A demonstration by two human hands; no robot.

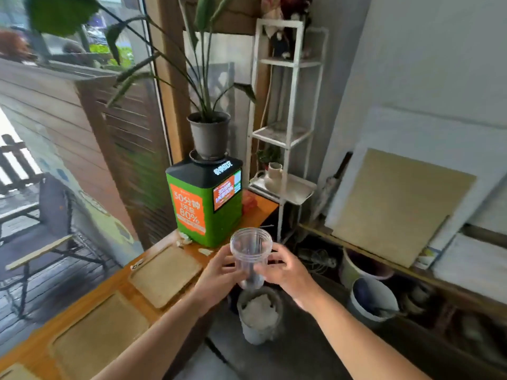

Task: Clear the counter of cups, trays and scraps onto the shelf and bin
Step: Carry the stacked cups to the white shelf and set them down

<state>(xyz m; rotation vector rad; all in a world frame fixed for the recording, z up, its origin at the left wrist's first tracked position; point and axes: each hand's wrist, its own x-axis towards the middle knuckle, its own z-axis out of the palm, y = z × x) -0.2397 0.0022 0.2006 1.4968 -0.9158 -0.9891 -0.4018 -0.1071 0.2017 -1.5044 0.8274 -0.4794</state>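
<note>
Wooden trays are what's left, mostly. Far off to the left of my fingers, at the bottom corner, a sliver of one tray (pixel 16 373) peeks in, then a big tray (pixel 98 341) sits nearer, and a third tray (pixel 166 275) lies just left of my left hand (pixel 216 272). All three still sit on the table (pixel 120 281), so that part of the job isn't done. A few pale scraps (pixel 204 251) lie a bit beyond my left fingers (pixel 229 252), near the foot of the green box (pixel 204 201) with the potted plant (pixel 210 133) on top.

Clear plastic cup (pixel 251 259) is off the table and up in the air, held upright between both hands. Left fingers wrap around its left side, and my right hand (pixel 285 272) curls in on the right side, thumb and fingertips touching the wall. Looks empty, though it's blurry.

Straight below the fingers, on the floor, there's a bin (pixel 259 316) with white crumpled stuff in it. Beyond and right of my right fingers stands the white shelf (pixel 284 138), with a pale jug on its lowest tier. I'd guess the cup is headed to one of those two, can't say which.

So early-to-middle by my reckoning: one cup in hand, trays and scraps waiting.
</note>
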